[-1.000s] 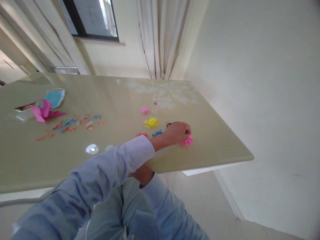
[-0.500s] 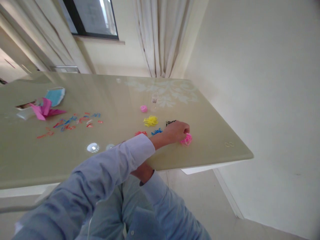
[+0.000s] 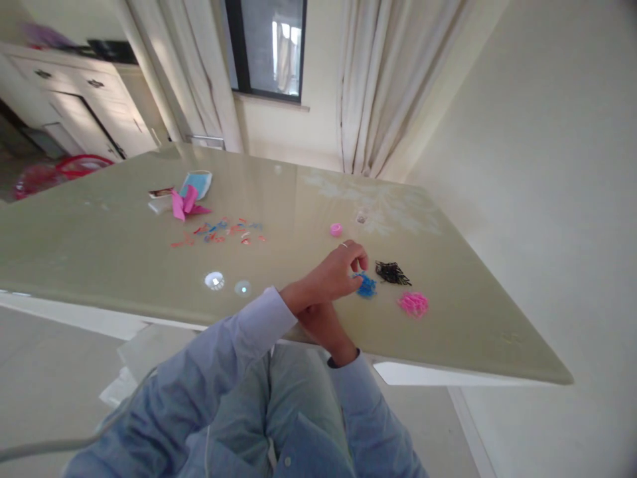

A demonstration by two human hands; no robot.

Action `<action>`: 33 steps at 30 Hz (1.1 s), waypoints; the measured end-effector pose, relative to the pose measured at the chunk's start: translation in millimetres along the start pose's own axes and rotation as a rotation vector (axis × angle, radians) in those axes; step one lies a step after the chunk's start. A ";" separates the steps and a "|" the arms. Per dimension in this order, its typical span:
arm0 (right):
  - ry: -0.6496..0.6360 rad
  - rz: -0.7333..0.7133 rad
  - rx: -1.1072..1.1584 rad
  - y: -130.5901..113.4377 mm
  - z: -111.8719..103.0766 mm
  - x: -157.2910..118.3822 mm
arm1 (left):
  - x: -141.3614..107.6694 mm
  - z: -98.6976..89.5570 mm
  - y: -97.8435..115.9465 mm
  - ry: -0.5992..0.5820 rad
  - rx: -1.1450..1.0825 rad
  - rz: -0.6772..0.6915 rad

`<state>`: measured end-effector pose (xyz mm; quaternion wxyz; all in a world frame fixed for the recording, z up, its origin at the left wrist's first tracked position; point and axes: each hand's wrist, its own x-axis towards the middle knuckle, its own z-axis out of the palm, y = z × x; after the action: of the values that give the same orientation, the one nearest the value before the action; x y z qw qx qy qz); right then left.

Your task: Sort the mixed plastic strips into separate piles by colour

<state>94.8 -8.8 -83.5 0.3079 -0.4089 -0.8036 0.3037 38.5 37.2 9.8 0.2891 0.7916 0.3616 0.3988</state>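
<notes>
My left hand reaches across from the left, thumb and fingers curved with a gap between them and nothing visible held. Its fingertips are over the edge of a pile of small blue bands, which look like rubber bands; whether they touch is unclear. A ring shows on one finger. Under the left wrist lies my right hand, its fingers mostly hidden by the left forearm. To the right are a pile of black bands and a pile of pink bands.
A small pink round container stands beyond my left hand. Scattered red and blue bands lie at left, near folded pink paper and a blue face mask. The glossy table has its near edge at my lap.
My left hand has drawn back leftward from the pink pile to the blue one, its fingers loosened. The view has swung left. The yellow and red piles are now hidden behind my hands.
</notes>
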 end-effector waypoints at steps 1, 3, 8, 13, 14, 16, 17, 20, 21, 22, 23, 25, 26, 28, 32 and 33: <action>0.021 0.012 0.008 -3.4 -1.7 0.6 | -7.8 -11.7 -5.4 0.041 -0.022 -0.041; 0.058 0.025 0.045 -10.8 -6.1 0.8 | -25.1 -35.0 -17.6 0.117 -0.081 -0.137; 0.100 0.009 0.083 -21.4 -14.6 1.0 | -81.1 -85.9 -54.8 0.334 -0.166 -0.335; 0.065 -0.016 0.005 -22.9 -14.4 2.7 | -135.3 -115.2 -89.1 0.517 -0.099 -0.471; 0.047 -0.016 -0.012 -23.4 -14.5 3.1 | -142.3 -118.5 -93.4 0.518 -0.088 -0.474; 0.004 0.002 -0.043 -24.7 -15.2 4.5 | -151.7 -123.0 -98.6 0.501 -0.074 -0.454; -0.011 0.016 -0.055 -25.7 -15.5 6.1 | -154.3 -124.3 -99.9 0.492 -0.074 -0.441; 0.004 0.053 -0.048 -31.2 -15.3 16.1 | -156.7 -125.3 -100.7 0.489 -0.115 -0.435; 0.025 0.062 -0.028 -34.4 -14.4 21.8 | -156.5 -125.1 -100.5 0.498 -0.134 -0.441; 0.048 0.068 -0.002 -38.4 -13.0 28.6 | -156.2 -124.9 -100.2 0.506 -0.149 -0.447; 0.066 0.067 0.024 -43.2 -11.1 36.8 | -155.9 -124.6 -99.9 0.517 -0.159 -0.453; 0.085 0.043 0.074 -54.3 -5.5 57.1 | -155.9 -124.1 -99.5 0.532 -0.168 -0.458; 0.089 0.025 0.095 -60.0 -1.7 69.2 | -156.1 -124.0 -99.5 0.534 -0.171 -0.458; 0.099 -0.010 0.117 -69.7 7.7 96.8 | -156.9 -124.0 -99.7 0.541 -0.186 -0.454; 0.079 -0.047 -0.073 -74.3 31.7 157.8 | -157.3 -125.2 -101.4 0.590 -0.312 -0.444; 0.050 -0.043 -0.196 -71.9 37.5 171.6 | -157.0 -125.5 -101.9 0.611 -0.357 -0.447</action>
<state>-48.5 92.6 -11.5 0.2926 -0.4272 -0.8302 0.2066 -167.8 -9.4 -67.9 0.3807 0.4764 0.5189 0.5991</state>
